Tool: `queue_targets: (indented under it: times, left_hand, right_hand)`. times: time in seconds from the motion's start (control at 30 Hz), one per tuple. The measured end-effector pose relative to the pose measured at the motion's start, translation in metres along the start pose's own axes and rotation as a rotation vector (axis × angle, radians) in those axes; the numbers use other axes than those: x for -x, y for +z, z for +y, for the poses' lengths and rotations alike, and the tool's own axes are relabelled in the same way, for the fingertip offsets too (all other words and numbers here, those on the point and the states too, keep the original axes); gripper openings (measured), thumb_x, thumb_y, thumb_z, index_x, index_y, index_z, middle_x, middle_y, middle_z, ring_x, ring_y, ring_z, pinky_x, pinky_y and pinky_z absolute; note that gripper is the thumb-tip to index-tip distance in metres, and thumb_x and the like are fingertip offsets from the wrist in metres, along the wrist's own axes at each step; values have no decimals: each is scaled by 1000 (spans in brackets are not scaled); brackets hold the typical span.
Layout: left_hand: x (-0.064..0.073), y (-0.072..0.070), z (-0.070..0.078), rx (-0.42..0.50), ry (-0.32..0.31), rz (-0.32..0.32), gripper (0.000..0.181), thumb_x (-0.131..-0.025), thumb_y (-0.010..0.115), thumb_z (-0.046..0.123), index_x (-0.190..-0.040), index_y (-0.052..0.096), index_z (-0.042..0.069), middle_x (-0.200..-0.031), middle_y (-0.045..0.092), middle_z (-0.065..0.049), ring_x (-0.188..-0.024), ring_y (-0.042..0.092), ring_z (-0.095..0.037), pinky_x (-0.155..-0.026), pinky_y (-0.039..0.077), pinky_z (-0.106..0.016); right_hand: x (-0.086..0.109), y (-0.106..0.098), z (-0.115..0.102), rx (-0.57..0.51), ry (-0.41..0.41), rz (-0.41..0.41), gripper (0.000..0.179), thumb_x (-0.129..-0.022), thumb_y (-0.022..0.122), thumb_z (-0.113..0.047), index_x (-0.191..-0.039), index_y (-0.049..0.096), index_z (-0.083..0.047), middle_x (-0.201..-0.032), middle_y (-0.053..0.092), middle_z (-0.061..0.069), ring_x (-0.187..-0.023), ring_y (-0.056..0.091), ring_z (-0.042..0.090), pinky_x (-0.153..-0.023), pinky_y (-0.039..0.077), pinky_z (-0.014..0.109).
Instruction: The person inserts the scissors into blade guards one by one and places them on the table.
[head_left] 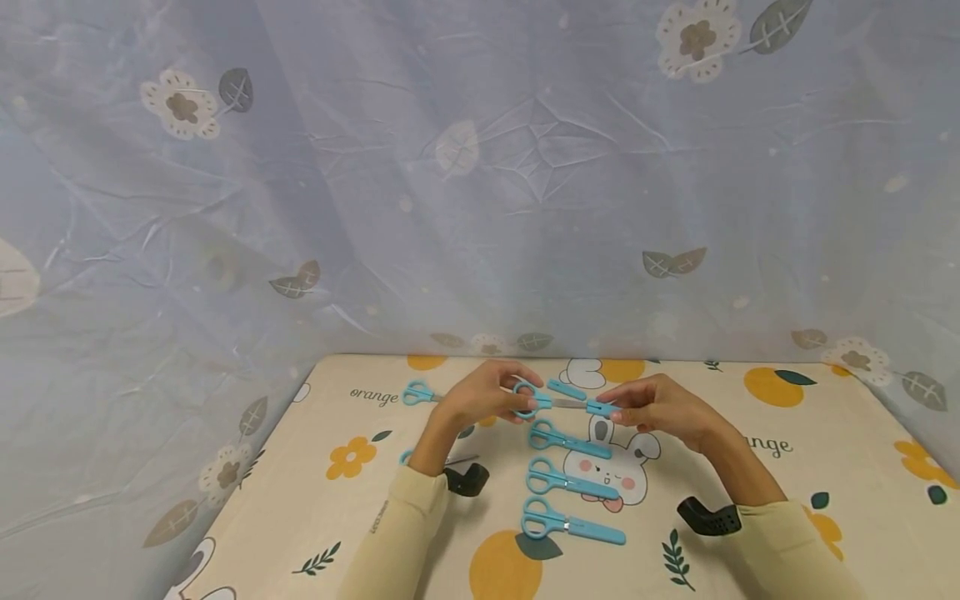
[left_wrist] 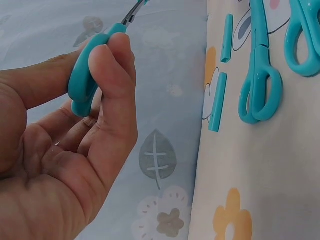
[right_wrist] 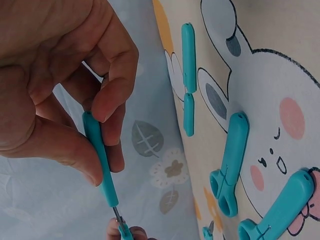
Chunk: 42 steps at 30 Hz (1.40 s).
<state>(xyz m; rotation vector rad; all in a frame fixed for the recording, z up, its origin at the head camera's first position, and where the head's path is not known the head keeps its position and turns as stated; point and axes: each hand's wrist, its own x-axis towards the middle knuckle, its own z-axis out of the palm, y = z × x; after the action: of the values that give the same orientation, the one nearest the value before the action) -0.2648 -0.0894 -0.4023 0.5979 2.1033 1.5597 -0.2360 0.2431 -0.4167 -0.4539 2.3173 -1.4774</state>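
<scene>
By their light-blue handles my left hand [head_left: 487, 393] holds a pair of scissors [left_wrist: 85, 75], raised above the cloth. Opposite it, my right hand [head_left: 663, 410] pinches a blue blade sheath [right_wrist: 101, 160] between thumb and fingers. The metal blades [head_left: 567, 403] point right into the sheath, with part of their length still bare between the hands. Below lie three sheathed scissors in a column: the upper pair [head_left: 588, 447], the middle pair [head_left: 592, 487] and the lower pair [head_left: 596, 531]. Behind the held scissors rest two loose sheaths [right_wrist: 189, 57].
Unsheathed scissors [head_left: 417, 392] lie left of my left hand. Another pair [head_left: 406, 457] is partly hidden behind my left forearm. The table wears a patterned cloth [head_left: 300, 525], and a pale floral curtain [head_left: 480, 208] hangs along its back and left edges.
</scene>
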Motion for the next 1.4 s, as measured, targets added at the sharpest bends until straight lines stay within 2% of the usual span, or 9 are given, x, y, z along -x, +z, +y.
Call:
queue_targets:
  times: [0.27, 0.43, 0.5, 0.67, 0.73, 0.97, 1.2, 1.4]
  left_hand:
    - [-5, 3, 0, 15, -4, -4, 30, -99, 74, -1, -129, 71, 1, -96, 72, -6, -84, 77, -17, -84, 69, -48]
    - [-7, 6, -1, 37, -16, -8, 29, -98, 75, -1, -127, 72, 1, -95, 72, -6, -84, 76, -17, -88, 68, -54]
    - [-8, 8, -2, 37, -17, -9, 28, -98, 75, -1, -126, 72, 2, -96, 72, -6, -85, 76, -17, -87, 68, -52]
    - [-9, 10, -2, 29, -15, -16, 27, -98, 74, -3, -125, 72, 2, -97, 72, -7, -87, 77, -19, -79, 70, -40]
    - [-10, 10, -2, 26, -12, -19, 26, -99, 73, -3, -125, 72, 1, -97, 72, -7, -86, 77, -19, -78, 70, -39]
    - [-9, 11, -2, 6, -14, -17, 26, -99, 73, -3, -124, 72, 2, -97, 73, -7, -85, 77, -15, -78, 70, -39]
    - [-7, 12, -1, 8, -17, -12, 25, -99, 73, -3, -123, 73, 2, -97, 73, -8, -85, 76, -15, -86, 68, -52]
    - [-7, 13, -3, 9, -18, -14, 25, -99, 74, -2, -123, 73, 2, -96, 73, -8, -84, 76, -14, -83, 69, -48]
  right_hand:
    - [-3, 2, 0, 8, -10, -19, 43, -99, 79, -16, -135, 70, 6, -84, 62, 0, -79, 56, 17, -66, 52, 27]
    - [-3, 3, -1, -6, -16, -28, 43, -98, 79, -16, -134, 70, 7, -83, 62, -2, -79, 56, 16, -65, 52, 27]
    - [-4, 3, -1, -12, -15, -31, 43, -98, 79, -15, -134, 70, 7, -82, 63, -2, -79, 56, 16, -65, 52, 27]
    - [-5, 3, 1, -20, -6, -42, 44, -99, 79, -16, -135, 70, 7, -82, 63, -3, -78, 56, 15, -65, 51, 27]
    - [-6, 3, 2, -22, -6, -46, 44, -99, 79, -16, -135, 70, 7, -82, 64, -4, -78, 56, 15, -64, 50, 27]
    - [-5, 4, 2, -27, -12, -55, 43, -100, 77, -15, -136, 69, 7, -85, 67, -5, -78, 56, 15, -64, 50, 27]
    - [-6, 6, 3, -32, -13, -61, 43, -100, 77, -15, -136, 69, 7, -87, 69, -6, -78, 55, 16, -64, 50, 27]
    - [-8, 9, 4, -30, -12, -68, 42, -101, 77, -15, -136, 70, 6, -86, 70, -6, -78, 54, 15, -64, 51, 27]
